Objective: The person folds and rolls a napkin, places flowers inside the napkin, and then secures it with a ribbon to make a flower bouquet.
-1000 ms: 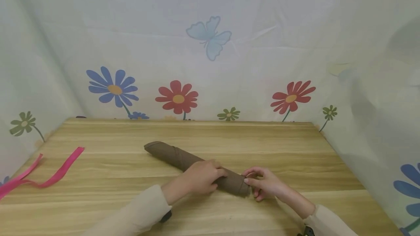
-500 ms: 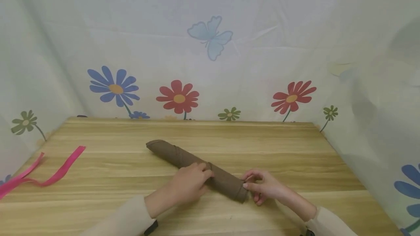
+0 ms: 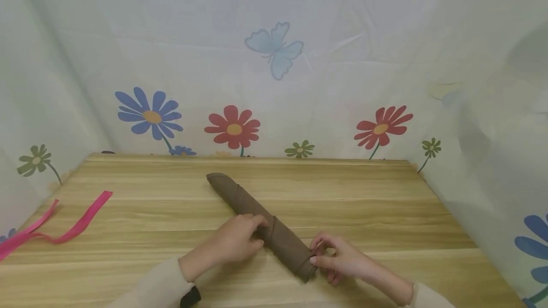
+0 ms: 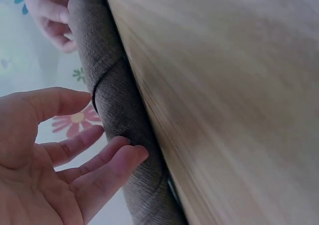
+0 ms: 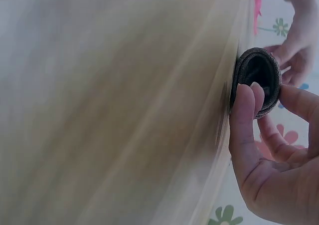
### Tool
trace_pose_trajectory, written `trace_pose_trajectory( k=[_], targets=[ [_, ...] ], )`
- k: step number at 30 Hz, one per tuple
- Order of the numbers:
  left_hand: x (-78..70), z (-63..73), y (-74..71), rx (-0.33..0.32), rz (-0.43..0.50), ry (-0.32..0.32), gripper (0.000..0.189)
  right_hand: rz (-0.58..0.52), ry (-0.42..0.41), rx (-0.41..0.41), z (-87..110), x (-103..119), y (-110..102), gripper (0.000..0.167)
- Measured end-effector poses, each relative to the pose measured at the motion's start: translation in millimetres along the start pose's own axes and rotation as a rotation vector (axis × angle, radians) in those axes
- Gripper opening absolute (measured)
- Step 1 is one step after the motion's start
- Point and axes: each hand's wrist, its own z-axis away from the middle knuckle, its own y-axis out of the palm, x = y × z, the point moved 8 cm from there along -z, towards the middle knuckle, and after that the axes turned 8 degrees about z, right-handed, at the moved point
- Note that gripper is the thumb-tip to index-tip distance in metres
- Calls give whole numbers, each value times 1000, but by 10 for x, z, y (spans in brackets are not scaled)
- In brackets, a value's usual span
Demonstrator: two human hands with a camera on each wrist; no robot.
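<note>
A brown cloth roll (image 3: 288, 246) lies slantwise on the wooden table, its far end up and to the left. With loosely bent, spread fingers, my left hand (image 3: 233, 244) touches the roll's left side near the middle. In the left wrist view its fingertips (image 4: 137, 155) rest against the ribbed cloth (image 4: 119, 98), not closed round it. At the near right end, my right hand (image 3: 344, 260) pinches the roll's edge between thumb and fingers. From the right wrist, the roll's hollow end (image 5: 271, 60) faces the camera, the thumb at its mouth. The roll's underside is hidden.
A pink ribbon (image 3: 79, 229) lies curled at the left of the wooden table (image 3: 385, 203), running out of view. Behind and beside the table hangs a pale curtain (image 3: 334, 84) printed with flowers and butterflies.
The roll has swung to a steeper slant, its far end moving right and its near end coming closer. My left hand has slid left along it; the right hand has shifted slightly nearer.
</note>
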Motion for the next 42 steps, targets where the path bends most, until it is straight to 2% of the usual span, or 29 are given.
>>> trace_pose_trajectory(
  k=[5, 12, 21, 29, 32, 39, 42],
  targets=[
    [119, -59, -7, 3, 102, -41, 27, 29, -12, -1, 9, 51, 81, 26],
    [267, -141, -24, -33, 209, -72, 21, 13, -26, 16, 12, 84, 203, 27],
    [423, -223, -11, -47, 338, -114, 26, -5, -56, 44, -15, 231, 377, 22],
    [457, -279, -13, -63, 357, -138, 32, -25, -84, 81, -72, 330, 526, 21],
    [480, -293, -6, -57, 373, -158, 34, -19, -75, 83, -96, 347, 555, 21],
    [557, -324, 46, -11, 499, -222, 38, -5, -55, 71, -153, 383, 616, 20],
    [572, -331, 47, -3, 518, -252, 37, 2, -59, 72, -174, 405, 639, 20]
  ],
)
